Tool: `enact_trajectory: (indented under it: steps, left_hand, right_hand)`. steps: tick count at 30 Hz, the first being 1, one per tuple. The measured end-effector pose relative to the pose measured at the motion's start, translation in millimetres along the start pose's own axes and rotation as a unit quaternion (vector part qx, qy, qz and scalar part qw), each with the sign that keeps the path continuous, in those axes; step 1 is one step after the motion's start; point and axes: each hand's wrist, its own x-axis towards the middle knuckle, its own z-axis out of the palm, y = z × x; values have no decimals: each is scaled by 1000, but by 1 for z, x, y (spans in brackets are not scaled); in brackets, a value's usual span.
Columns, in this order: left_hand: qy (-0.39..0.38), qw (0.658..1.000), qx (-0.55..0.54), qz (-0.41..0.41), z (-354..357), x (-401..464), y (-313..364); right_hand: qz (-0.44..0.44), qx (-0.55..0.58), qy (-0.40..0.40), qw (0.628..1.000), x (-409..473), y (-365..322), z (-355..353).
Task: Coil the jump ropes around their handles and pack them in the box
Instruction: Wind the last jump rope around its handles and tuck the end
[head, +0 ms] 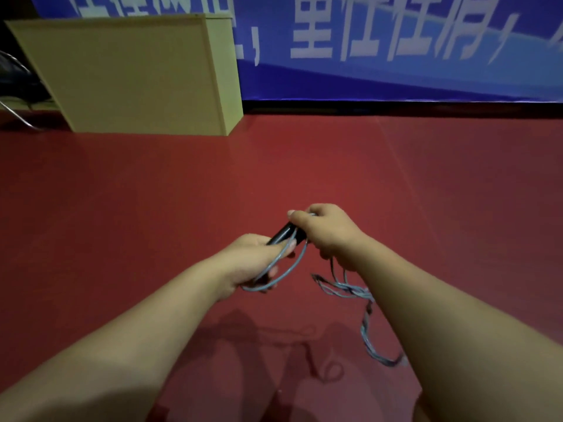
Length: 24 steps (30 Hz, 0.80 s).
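Head view shows both hands close together above a red floor, working on one jump rope. Left hand [254, 260] has its fingers curled round the lower end of the black handles [285, 234], and a loop of the grey-blue rope [283, 269] passes over its fingers and hangs just under it. Right hand [324, 231] closes on the upper end of the same handles, thumb on top; some cord runs out below its palm. I cannot tell if it is one handle or two held side by side, because the hands cover most of it.

From under the right hand the rest of the rope falls loose in a tangled bunch [364, 318], beside the right forearm. The box [131, 74], pale yellow, stands well apart, far ahead of the left hand and against a blue banner [396, 41].

The rope looks thin, light and springy, so I judge it will want to uncoil when released; the smooth handles are stiff and give the only firm hold. It seems best that one hand grips the handles tightly while the other guides the cord near the handles, keeping it under tension, and the tangle probably needs shaking out first
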Motion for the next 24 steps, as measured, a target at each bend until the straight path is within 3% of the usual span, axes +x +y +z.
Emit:
enact_trajectory:
  steps: [4,10,12,16,20,22,24]
  left_hand:
    - [-43,993,-101,-48,-3,-5,17]
    - [-64,985,-151,-45,-1,-20,12]
    - [-51,990,-128,-32,2,-20,4]
    - [-40,997,-65,-28,-11,-15,-6]
    - [-26,999,-18,-30,-28,-12,-21]
    - [-48,998,6,-34,-33,-15,-26]
    - [-59,998,12,-29,-37,-16,-29]
  right_hand:
    - [33,124,-18,992,5,6,-9]
    - [10,142,-80,987,0,3,-10]
    - [1,95,-92,991,-3,4,-13]
    - [-9,-110,-106,988,-2,3,-26]
    - [28,-62,-209,975,-2,-2,-47]
    - [4,-34,-265,964,-3,-3,-54]
    - [-36,-24,-266,963,-1,-2,-55]
